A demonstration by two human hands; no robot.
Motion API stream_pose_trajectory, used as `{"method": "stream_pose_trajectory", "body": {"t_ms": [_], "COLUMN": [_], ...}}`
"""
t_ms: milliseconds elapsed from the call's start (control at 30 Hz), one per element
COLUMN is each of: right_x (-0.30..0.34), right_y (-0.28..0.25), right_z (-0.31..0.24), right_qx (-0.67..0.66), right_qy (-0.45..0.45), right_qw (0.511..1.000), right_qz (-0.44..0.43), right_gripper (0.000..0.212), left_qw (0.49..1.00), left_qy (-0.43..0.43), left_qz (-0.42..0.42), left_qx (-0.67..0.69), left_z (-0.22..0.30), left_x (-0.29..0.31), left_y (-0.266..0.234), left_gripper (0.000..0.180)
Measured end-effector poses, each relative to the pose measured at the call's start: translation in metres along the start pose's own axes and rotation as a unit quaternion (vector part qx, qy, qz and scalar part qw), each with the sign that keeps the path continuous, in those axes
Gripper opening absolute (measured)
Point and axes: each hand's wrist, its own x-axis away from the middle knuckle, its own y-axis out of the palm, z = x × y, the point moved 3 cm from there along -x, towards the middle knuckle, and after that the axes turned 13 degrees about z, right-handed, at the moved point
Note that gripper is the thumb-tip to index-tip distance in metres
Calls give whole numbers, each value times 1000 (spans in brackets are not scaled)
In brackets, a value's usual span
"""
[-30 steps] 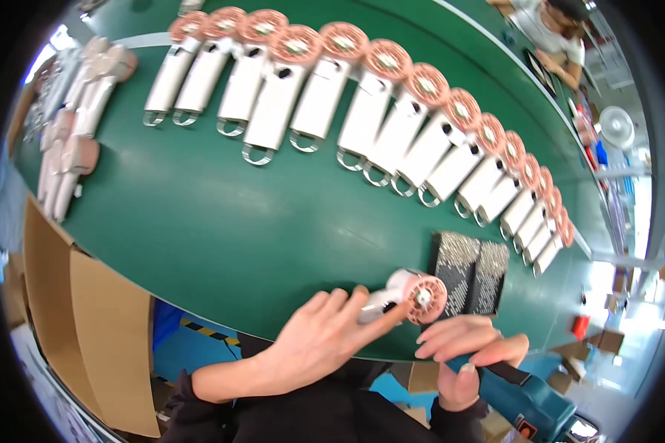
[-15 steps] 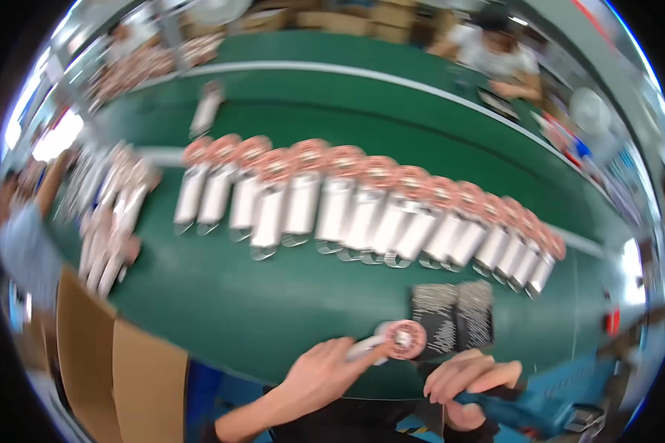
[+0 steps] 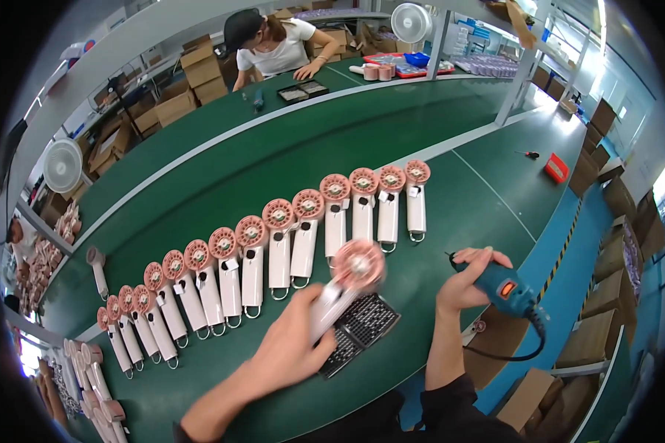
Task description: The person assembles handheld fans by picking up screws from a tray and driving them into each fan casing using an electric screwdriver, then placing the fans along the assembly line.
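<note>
My left hand (image 3: 288,343) is closed round the white handle of a handheld fan (image 3: 360,264), whose round pink head is slightly blurred. Just beneath it lies a black tray (image 3: 373,321) filled with rows of small metal pieces, apparently screws. My right hand (image 3: 462,286) grips a teal electric screwdriver (image 3: 508,292) with an orange switch and a black cable, held over the table's right edge, apart from the fan. Beyond both hands, a long row of similar pink-and-white fans (image 3: 253,273) stretches across the green table (image 3: 273,376).
More fans are heaped at the lower left (image 3: 100,391), and one fan (image 3: 96,273) lies alone. A red bin (image 3: 556,169) and a screwdriver (image 3: 527,154) lie at the far right. A co-worker (image 3: 281,48) sits across the table. Cardboard boxes (image 3: 591,336) stand on the right floor.
The view has swung to the right. My left hand has raised the fan over the tray, and my right hand has lifted the electric screwdriver away to the right.
</note>
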Motion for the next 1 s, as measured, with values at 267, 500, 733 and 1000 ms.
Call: {"method": "stream_pose_trajectory", "body": {"t_ms": [267, 500, 733, 1000], "right_x": [-5, -3, -3, 7], "right_y": [-6, -8, -2, 2], "right_z": [13, 25, 17, 16], "right_qx": [34, 36, 56, 101], "right_qy": [-3, -14, -30, -12], "right_qw": [999, 999, 998, 995], "right_qz": [29, -1, 16, -7], "right_gripper": [11, 15, 16, 13], "left_qw": [976, 972, 917, 946], "left_qy": [134, 138, 326, 262], "left_qz": [-22, 192, 142, 164], "left_qx": [169, -1, -182, -103], "left_z": [13, 19, 10, -6], "left_x": [-165, -197, -195, -208], "left_y": [174, 266, 260, 230], "left_gripper": [38, 46, 45, 48]}}
